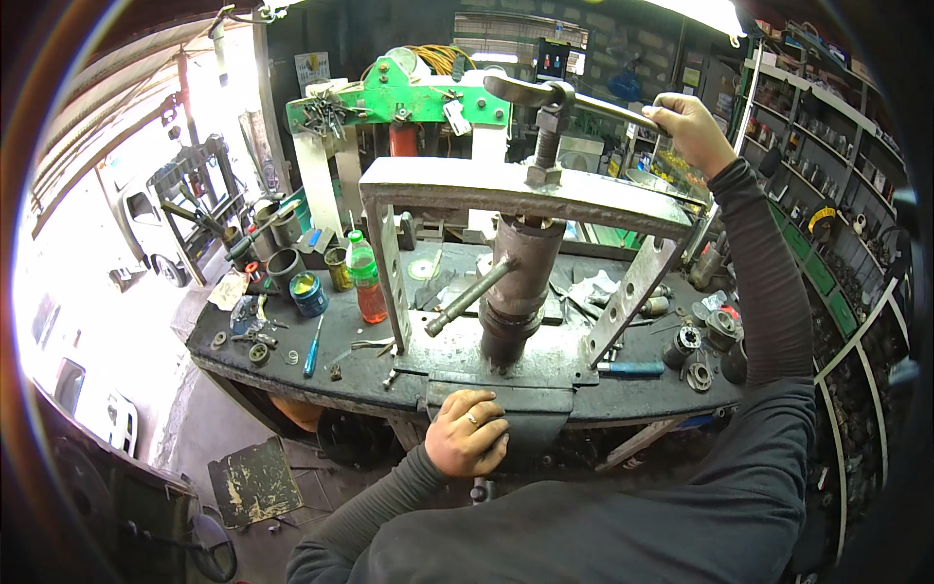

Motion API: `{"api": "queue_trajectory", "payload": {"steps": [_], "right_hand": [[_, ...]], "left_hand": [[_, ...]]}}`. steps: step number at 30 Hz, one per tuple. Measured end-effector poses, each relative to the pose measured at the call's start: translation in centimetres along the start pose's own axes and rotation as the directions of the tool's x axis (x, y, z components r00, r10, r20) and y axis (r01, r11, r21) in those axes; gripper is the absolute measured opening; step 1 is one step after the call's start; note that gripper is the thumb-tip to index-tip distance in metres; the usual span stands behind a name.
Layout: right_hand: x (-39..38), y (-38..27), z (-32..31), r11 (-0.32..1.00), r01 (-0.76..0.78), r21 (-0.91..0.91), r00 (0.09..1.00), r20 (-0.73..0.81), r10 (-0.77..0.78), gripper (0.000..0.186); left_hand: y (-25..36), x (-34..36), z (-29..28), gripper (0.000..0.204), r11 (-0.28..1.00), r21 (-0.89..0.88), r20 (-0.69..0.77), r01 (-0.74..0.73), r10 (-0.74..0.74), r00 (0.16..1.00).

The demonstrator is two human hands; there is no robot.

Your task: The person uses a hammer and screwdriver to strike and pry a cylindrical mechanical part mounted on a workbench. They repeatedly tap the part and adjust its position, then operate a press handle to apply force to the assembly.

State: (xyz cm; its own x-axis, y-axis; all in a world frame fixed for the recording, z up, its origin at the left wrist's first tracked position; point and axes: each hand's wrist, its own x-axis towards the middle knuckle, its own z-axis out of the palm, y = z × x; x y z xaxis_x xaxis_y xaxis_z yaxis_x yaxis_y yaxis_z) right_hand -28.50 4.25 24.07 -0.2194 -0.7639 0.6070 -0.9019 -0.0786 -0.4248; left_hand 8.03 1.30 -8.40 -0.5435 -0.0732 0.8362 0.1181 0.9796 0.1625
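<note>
My right hand (693,131), raised at the upper right, grips the end of a long steel bar (613,109). That bar reaches left to the head of a threaded screw (547,146), which stands upright through the top beam of a steel press frame (457,182). Under the beam sits a dark metal cylinder (525,268) with a rod handle (467,300) sticking out at its side. Low in front, my left hand (467,433) is curled closed against the near edge of a bench vise (525,409); what lies under its fingers is hidden.
On the dark workbench (263,365) stand a bottle of red liquid (367,282) and a blue can (308,294). A blue screwdriver (312,348) lies at left, a blue-handled tool (630,369) at right near metal rings. Behind rises a green beam (389,97). Shelves (827,165) line the right.
</note>
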Motion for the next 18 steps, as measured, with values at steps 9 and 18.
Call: {"api": "queue_trajectory", "payload": {"steps": [9, 18], "right_hand": [[7.1, -2.4, 2.5, 0.649, 0.450, -0.613, 0.885, 0.211, -0.415, 0.016], [15.3, -1.7, 3.1, 0.166, 0.576, -0.800, 0.767, 0.460, -0.447, 0.015]], "left_hand": [[-0.4, 0.6, -0.1, 0.023, 0.992, -0.096, 0.023, -0.087, 0.090, 0.996], [-1.0, 0.0, -0.3, 0.027, 0.971, -0.194, -0.049, -0.138, 0.131, 0.990]]}}
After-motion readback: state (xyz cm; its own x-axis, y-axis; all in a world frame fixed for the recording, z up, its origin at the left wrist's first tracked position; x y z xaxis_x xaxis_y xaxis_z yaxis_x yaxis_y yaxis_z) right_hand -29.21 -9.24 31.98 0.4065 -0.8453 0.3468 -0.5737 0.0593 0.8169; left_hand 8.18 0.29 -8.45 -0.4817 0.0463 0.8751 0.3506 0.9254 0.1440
